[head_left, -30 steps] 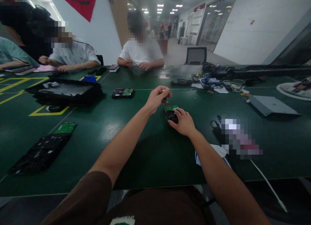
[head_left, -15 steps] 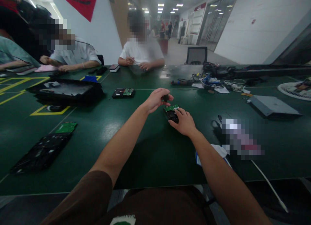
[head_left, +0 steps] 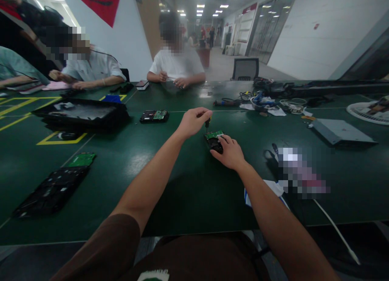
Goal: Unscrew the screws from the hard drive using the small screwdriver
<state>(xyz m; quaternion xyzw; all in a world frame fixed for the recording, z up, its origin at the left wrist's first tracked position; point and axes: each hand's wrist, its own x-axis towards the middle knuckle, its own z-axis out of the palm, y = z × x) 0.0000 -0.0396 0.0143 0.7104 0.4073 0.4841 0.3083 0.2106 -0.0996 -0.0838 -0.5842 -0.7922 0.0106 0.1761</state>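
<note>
A small screwdriver (head_left: 208,122) with a dark and yellow handle is pinched at its top by the fingers of my left hand (head_left: 196,121). It stands nearly upright, its shaft pointing down at the far left corner of a black device with a green circuit board (head_left: 214,139). Whether the tip touches the device I cannot tell. My right hand (head_left: 230,152) grips the device from its right side, thumb at the near edge and fingers across the top. Part of the device is hidden beneath that hand, and it rests on the green table (head_left: 188,184).
At left lies a larger black part with a green board (head_left: 54,184); behind it are a black tray (head_left: 85,111) and another board device (head_left: 154,116). Cables (head_left: 264,101), a grey metal box (head_left: 343,132) and a pixelated item (head_left: 300,171) lie rightward. People sit across.
My left hand has turned and its fingers have drawn together at the screwdriver's top, bringing the shaft into sight. The right hand and the device have stayed put.
</note>
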